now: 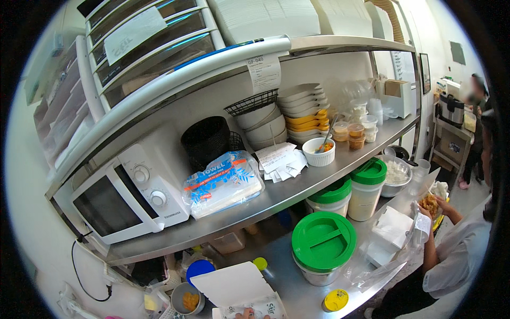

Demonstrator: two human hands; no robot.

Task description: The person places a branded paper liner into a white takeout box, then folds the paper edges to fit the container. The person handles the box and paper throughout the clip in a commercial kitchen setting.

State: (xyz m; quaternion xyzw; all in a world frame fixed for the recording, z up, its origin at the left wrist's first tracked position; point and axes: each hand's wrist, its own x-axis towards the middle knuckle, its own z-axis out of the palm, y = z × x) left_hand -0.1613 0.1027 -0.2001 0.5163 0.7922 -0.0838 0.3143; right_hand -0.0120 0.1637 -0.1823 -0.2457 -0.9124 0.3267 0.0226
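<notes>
An opened white cardboard box [231, 281] lies at the bottom edge, its lid raised toward the shelf. Printed white paper [231, 311] lines it. Fingertips of my left hand [246, 314] rest on this paper. What seems to be a fingertip of my right hand [267, 317] shows just beside them. The rest of both hands is cut off by the frame, so their grip is hidden. Left of the box stands a grey tub [189, 299] with orange-yellow food inside. A blue lid [200, 271] sits behind it.
A large green-lidded tub [323, 243] and a yellow-lidded jar [335, 300] stand to the right. Above runs a metal shelf [279, 195] with a microwave [131, 191] and paper towels [223, 185]. At far right, a co-worker [458, 247] holds fried food [428, 204].
</notes>
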